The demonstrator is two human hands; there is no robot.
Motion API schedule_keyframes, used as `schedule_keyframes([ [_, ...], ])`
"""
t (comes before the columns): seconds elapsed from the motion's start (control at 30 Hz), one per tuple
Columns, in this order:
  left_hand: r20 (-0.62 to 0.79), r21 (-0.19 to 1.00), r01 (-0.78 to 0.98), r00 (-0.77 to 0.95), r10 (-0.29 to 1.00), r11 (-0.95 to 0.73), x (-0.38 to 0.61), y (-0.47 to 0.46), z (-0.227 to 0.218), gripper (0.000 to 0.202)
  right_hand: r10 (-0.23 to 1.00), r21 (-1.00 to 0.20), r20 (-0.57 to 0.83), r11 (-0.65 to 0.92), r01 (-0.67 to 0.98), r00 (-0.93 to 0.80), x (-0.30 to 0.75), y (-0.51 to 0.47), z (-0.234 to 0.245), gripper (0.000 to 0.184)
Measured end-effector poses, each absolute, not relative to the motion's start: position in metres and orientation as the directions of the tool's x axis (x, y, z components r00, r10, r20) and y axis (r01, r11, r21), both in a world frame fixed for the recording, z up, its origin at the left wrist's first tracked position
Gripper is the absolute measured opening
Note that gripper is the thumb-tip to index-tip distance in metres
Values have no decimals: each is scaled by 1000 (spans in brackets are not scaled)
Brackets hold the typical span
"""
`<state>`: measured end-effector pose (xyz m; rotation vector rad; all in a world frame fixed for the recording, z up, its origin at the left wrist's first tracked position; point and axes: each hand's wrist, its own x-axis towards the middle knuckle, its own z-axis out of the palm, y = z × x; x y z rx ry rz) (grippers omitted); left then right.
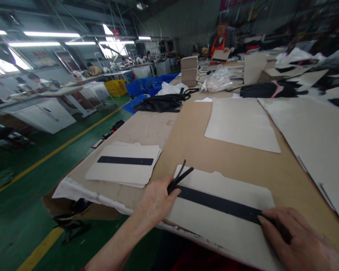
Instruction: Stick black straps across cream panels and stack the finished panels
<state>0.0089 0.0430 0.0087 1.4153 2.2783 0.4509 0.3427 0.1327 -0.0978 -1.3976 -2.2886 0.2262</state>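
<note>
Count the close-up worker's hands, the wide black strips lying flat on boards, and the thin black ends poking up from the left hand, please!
Hands: 2 (left hand, right hand)
Wide strips: 2 (left strip, near strip)
Thin ends: 2
Total: 6

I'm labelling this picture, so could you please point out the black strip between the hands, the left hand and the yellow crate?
Black strip [220, 204], head view: middle of its flat top.
Left hand [159, 196], head view: back of the hand.
Yellow crate [117, 89], head view: its side.
</note>
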Motion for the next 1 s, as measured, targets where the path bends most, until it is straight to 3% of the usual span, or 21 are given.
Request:
schedule_keyframes([
  [0.2, -189, 361, 805, -431, 882, 471, 9, 48, 2, 19, 879, -381, 273, 471, 795, -391, 346, 135, -103, 42],
  [0.8, -183, 392, 803, -411, 893, 450, 7, 50, -4, 19, 873, -363, 292, 479, 799, -391, 345, 133, -101, 43],
  [1.0, -34, 286, 879, -389, 921, 382, 15, 49, -1, 20, 827, -341, 337, 553, 760, -451, 338, 131, -88, 40],
])
